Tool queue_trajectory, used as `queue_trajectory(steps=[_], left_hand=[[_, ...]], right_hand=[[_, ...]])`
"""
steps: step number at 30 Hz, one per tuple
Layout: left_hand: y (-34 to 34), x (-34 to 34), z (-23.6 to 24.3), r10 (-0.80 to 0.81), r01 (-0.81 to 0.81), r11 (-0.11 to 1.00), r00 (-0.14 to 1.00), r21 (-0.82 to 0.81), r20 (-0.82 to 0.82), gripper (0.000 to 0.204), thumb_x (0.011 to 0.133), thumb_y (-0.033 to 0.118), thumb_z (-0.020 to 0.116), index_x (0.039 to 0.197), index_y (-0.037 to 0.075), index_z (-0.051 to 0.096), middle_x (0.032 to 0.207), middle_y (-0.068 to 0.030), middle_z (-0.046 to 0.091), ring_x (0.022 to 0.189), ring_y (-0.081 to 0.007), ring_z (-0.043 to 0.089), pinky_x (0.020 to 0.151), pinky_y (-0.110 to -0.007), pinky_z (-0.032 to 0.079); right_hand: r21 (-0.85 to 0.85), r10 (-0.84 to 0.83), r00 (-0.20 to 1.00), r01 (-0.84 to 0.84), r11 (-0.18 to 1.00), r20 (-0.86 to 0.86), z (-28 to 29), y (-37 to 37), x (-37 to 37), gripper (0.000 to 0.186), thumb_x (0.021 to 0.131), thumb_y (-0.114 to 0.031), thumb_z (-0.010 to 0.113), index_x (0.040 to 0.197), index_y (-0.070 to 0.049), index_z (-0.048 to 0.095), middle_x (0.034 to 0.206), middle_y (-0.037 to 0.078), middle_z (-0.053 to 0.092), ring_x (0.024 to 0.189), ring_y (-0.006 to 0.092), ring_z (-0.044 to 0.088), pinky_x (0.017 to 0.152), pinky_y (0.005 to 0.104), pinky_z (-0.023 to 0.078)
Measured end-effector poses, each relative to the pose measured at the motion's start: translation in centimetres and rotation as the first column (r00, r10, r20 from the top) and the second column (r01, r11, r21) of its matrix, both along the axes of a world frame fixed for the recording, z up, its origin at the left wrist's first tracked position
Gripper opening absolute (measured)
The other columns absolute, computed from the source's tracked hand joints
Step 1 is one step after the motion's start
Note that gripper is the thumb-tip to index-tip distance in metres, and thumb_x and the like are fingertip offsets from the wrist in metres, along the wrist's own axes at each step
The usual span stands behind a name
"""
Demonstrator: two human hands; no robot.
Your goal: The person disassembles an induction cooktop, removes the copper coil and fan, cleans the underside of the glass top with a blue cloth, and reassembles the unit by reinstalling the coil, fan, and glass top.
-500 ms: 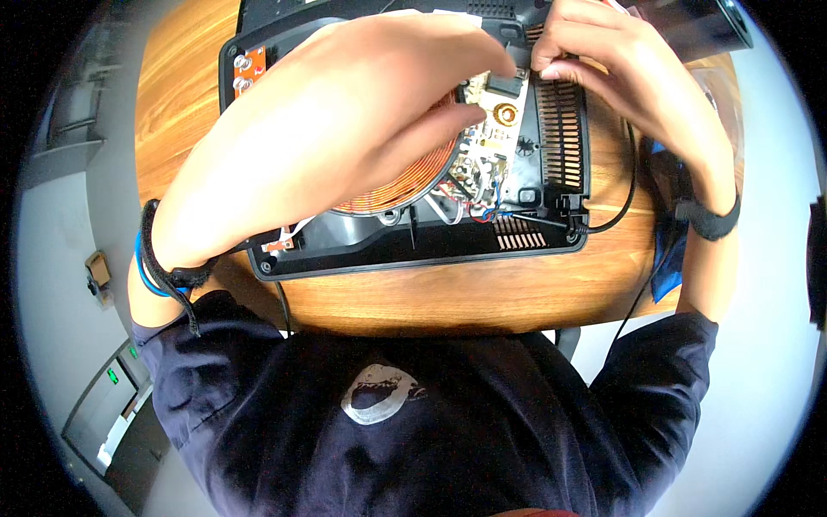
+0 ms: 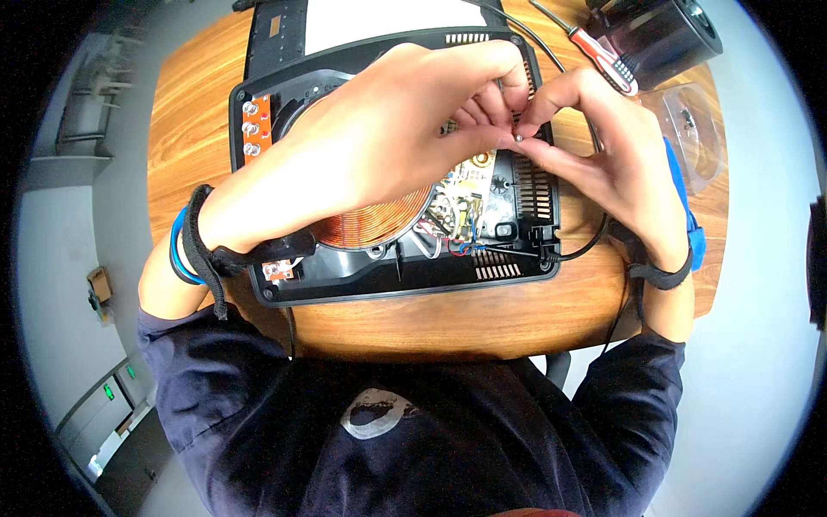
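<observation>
1. Pinch at your fingertips: your left hand [image 2: 413, 112], curled, reaches across the coil; cannot tell whether it grips. Your right hand [image 2: 629, 164] nips a small shiny piece [image 2: 519, 138] between thumb and index finger, your left thumb tip right beside it. Piece sits over the right part of the open black housing [image 2: 413, 289].
2. Far left in the housing: orange board [image 2: 264, 129] with clear round parts.
3. Next, the copper coil [image 2: 370, 226], partly under your left forearm.
4. Right of coil: pale circuit board [image 2: 461, 202], crowded with parts, partly hidden by your left hand.
5. Housing's right side: slotted vents; black cord [image 2: 581, 251] leaves near the lower corner.
6. Beyond your right hand: red-and-white screwdriver [image 2: 594, 53], then black cylinder [image 2: 659, 43], clear tray [image 2: 702, 142], all on the wooden table [image 2: 413, 327].
</observation>
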State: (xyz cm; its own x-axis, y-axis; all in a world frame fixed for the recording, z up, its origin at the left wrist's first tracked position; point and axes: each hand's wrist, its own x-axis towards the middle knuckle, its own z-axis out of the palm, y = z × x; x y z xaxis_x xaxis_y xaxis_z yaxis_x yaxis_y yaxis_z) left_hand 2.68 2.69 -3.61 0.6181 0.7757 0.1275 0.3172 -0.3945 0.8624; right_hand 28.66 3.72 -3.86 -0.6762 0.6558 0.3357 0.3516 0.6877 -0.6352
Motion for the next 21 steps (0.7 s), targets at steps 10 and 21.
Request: queue_trajectory(steps=[10, 21], left_hand=[[-0.1, 0.5, 1.2, 0.020, -0.025, 0.999, 0.991, -0.038, -0.129, 0.026, 0.099, -0.004, 0.082, 0.116, -0.001, 0.063, 0.099, -0.0056, 0.081, 0.097, -0.0108, 0.079, 0.087, -0.029, 0.063], [0.5, -2.4, 0.1, 0.088, -0.032, 0.952, 0.981, 0.304, -0.173, 0.013, 0.105, 0.006, 0.078, 0.116, 0.001, 0.082, 0.105, -0.0107, 0.079, 0.095, -0.0195, 0.078, 0.085, -0.033, 0.063]], right_hand=[[0.027, 0.092, 0.996, -0.093, 0.995, 0.014, 0.0, -0.1, 0.0, 0.023, 0.096, -0.014, 0.081, 0.104, -0.004, 0.063, 0.096, 0.014, 0.062, 0.095, 0.0387, 0.063, 0.084, 0.0477, 0.053], [0.433, -0.352, 0.867, 0.182, 0.883, 0.352, -2.2, 4.0, 5.1, 0.040, 0.100, -0.017, 0.082, 0.132, -0.001, 0.065, 0.122, 0.021, 0.069, 0.119, 0.0435, 0.068, 0.100, 0.0494, 0.059]])
